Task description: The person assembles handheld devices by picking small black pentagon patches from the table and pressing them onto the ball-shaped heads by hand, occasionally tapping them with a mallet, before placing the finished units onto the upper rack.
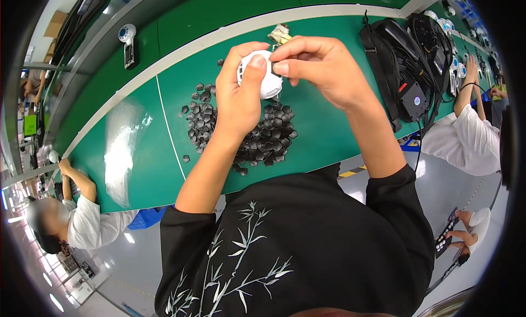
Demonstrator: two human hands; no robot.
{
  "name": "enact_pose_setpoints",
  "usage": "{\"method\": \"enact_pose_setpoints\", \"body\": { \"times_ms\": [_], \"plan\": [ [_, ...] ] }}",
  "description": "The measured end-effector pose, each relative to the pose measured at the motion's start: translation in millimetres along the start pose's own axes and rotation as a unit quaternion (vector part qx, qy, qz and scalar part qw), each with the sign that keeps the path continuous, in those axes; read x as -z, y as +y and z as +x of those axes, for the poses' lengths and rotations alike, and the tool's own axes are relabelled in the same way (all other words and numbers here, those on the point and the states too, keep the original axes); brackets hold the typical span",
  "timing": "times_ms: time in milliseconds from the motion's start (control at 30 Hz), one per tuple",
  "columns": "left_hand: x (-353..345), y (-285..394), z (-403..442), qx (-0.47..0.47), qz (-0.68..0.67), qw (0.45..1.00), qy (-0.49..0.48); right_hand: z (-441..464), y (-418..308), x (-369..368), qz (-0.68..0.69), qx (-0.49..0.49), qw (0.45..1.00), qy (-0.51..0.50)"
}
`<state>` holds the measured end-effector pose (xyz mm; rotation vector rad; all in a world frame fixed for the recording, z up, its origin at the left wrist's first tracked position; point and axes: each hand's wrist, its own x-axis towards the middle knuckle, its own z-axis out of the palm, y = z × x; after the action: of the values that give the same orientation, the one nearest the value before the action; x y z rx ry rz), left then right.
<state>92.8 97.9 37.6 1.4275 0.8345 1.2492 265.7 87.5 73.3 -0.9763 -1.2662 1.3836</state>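
A round white plastic part (269, 86) with slots along its left side is held above the green table (323, 130). My left hand (239, 92) wraps round it, the thumb lying across its face. At its upper right edge, my right hand (320, 65) pinches a small dark piece (275, 68) between thumb and forefinger, against or very near the white part. Below my hands lies a heap of black, roughly pentagonal pieces (268, 136), partly covered by my left wrist. More of them (201, 120) lie left of that wrist.
A crumpled pale wrapper (280, 34) lies beyond my hands. Black bags with cables (402, 65) are on the right. A clear plastic sheet (123, 152) lies left. People in white sit at left (90, 224) and right (457, 139). A white-headed device (127, 43) stands back left.
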Motion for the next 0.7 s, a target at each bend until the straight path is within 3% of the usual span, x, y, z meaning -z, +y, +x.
{"method": "enact_pose_setpoints", "body": {
  "times_ms": [133, 333, 500, 633, 700],
  "plan": [
    [-1, -8, 2, -0.007, -0.056, 0.998, 0.014, 7, 6, 1, 0.135, -0.074, 0.988, -0.022],
    [3, -12, 0, 0.016, -0.126, 0.992, -0.002, 16, 12, 6, 0.167, -0.107, 0.978, -0.06],
    [-6, -4, 4, -0.124, 0.07, 0.99, -0.019, 27, 16, 28, 0.211, -0.118, 0.964, -0.111],
    [4, -12, 20, -0.348, 0.235, 0.901, -0.113, 29, 14, 33, 0.222, -0.138, 0.956, -0.13],
    [2, -15, 23, -0.351, 0.224, 0.902, -0.118, 28, 14, 34, 0.223, -0.139, 0.957, -0.126]
  ]
}}
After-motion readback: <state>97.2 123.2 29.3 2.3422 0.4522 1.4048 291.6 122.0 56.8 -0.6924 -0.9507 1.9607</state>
